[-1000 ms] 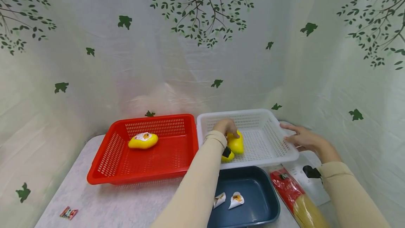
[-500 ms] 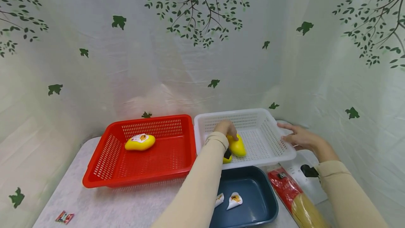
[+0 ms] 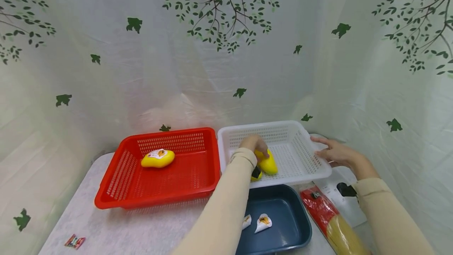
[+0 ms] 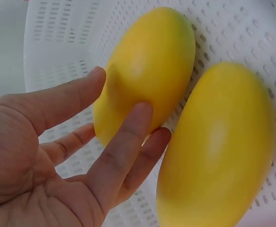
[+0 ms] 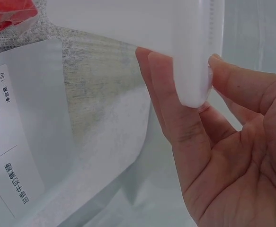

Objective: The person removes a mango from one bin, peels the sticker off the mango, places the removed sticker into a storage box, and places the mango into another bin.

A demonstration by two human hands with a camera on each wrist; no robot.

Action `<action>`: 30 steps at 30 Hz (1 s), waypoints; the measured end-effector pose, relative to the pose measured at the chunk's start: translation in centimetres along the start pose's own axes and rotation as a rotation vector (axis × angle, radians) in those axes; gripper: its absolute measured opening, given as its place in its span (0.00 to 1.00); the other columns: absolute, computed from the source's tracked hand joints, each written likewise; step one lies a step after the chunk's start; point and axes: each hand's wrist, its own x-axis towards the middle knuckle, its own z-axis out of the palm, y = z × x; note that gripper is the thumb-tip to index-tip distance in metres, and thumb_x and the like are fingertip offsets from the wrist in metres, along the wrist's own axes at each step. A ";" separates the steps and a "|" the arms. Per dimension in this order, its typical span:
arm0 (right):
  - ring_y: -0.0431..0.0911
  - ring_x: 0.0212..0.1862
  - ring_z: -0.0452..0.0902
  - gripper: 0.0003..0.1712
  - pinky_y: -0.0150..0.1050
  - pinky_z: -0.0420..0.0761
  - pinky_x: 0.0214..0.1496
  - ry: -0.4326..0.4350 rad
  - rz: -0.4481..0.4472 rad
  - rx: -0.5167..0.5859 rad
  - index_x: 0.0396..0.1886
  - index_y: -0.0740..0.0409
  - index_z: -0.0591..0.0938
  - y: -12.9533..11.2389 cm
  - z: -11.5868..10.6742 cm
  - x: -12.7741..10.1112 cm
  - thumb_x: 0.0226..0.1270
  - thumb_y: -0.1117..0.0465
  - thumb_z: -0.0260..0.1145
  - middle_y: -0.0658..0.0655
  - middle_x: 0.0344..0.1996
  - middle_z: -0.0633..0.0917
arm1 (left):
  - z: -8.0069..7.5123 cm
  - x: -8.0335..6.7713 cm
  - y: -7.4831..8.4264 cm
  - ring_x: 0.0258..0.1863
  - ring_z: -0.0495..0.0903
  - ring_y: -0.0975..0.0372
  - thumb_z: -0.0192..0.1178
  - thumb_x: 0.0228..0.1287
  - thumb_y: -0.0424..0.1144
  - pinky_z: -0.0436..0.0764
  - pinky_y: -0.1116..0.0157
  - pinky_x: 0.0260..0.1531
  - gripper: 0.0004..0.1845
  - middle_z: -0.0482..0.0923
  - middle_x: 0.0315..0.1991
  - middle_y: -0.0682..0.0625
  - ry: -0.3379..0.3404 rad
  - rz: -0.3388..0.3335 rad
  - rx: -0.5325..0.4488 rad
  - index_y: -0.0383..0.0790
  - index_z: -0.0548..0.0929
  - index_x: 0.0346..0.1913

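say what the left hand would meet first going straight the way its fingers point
The left hand would likely meet the upper yellow fruit in its wrist view; whether they touch now is unclear.

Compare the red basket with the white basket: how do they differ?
The red basket shows one yellow fruit; the white basket shows two yellow fruits. The right hand pinches the white basket's edge and the left hand touches fruit inside it; neither touches the red basket. Both have slotted walls.

Yel. fruits (image 4: 218, 146), wht. basket (image 3: 311, 176) (curtain (image 3: 177, 70): grn. leaves (image 3: 341, 30)).
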 end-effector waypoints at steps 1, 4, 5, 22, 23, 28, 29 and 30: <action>0.53 0.53 0.88 0.47 0.48 0.90 0.53 0.001 -0.001 -0.003 0.89 0.57 0.44 0.0 0.0 0.0 0.84 0.59 0.60 0.75 0.66 0.78 | 0.0 -0.2 0.1 0.40 0.89 0.56 0.71 0.73 0.40 0.90 0.63 0.43 0.28 0.75 0.74 0.41 -0.009 0.007 0.005 0.37 0.79 0.72; 0.53 0.54 0.87 0.47 0.48 0.90 0.54 0.002 0.008 -0.005 0.90 0.56 0.44 -0.2 0.0 0.1 0.85 0.58 0.60 0.76 0.68 0.77 | 0.0 -0.6 0.3 0.48 0.91 0.56 0.70 0.74 0.40 0.90 0.65 0.40 0.30 0.71 0.79 0.43 -0.026 0.034 0.029 0.38 0.77 0.74; 0.53 0.54 0.87 0.47 0.48 0.90 0.54 0.001 0.011 -0.007 0.90 0.56 0.44 -0.2 0.1 0.1 0.85 0.58 0.60 0.76 0.68 0.77 | 0.0 -0.7 0.3 0.50 0.91 0.56 0.69 0.74 0.40 0.89 0.66 0.40 0.30 0.70 0.80 0.43 -0.027 0.036 0.039 0.38 0.77 0.75; 0.53 0.56 0.86 0.47 0.49 0.90 0.56 -0.019 0.020 -0.011 0.89 0.57 0.43 -0.6 0.2 -0.2 0.85 0.57 0.59 0.77 0.70 0.75 | -0.5 -0.9 -1.1 0.66 0.82 0.39 0.65 0.76 0.32 0.85 0.52 0.65 0.30 0.63 0.82 0.36 -0.051 0.220 -0.129 0.31 0.71 0.77; 0.53 0.56 0.86 0.47 0.50 0.90 0.57 -0.020 0.021 -0.013 0.89 0.57 0.43 -0.6 0.2 -0.2 0.85 0.57 0.59 0.77 0.70 0.75 | -0.5 -1.1 -1.1 0.67 0.82 0.38 0.65 0.76 0.32 0.85 0.51 0.65 0.31 0.63 0.82 0.35 -0.052 0.224 -0.140 0.31 0.69 0.78; 0.55 0.58 0.85 0.47 0.51 0.90 0.58 -0.017 0.026 -0.024 0.89 0.58 0.42 -0.6 0.1 -0.1 0.86 0.58 0.58 0.78 0.70 0.74 | -0.9 -1.9 -1.4 0.68 0.80 0.37 0.64 0.76 0.32 0.85 0.50 0.65 0.36 0.64 0.79 0.31 -0.054 0.251 -0.179 0.33 0.64 0.81; 0.55 0.58 0.85 0.47 0.51 0.90 0.58 -0.016 0.025 -0.027 0.89 0.58 0.42 -0.6 0.1 -0.1 0.86 0.58 0.58 0.79 0.70 0.74 | -1.0 -2.0 -1.5 0.68 0.80 0.37 0.65 0.76 0.32 0.85 0.50 0.65 0.36 0.65 0.78 0.30 -0.052 0.257 -0.186 0.34 0.64 0.81; 0.55 0.58 0.85 0.46 0.52 0.90 0.58 -0.014 0.025 -0.032 0.89 0.59 0.41 -0.6 0.1 -0.1 0.86 0.59 0.58 0.79 0.70 0.74 | -1.1 -2.2 -1.6 0.67 0.81 0.38 0.65 0.76 0.33 0.86 0.50 0.64 0.36 0.66 0.78 0.30 -0.051 0.261 -0.194 0.34 0.64 0.81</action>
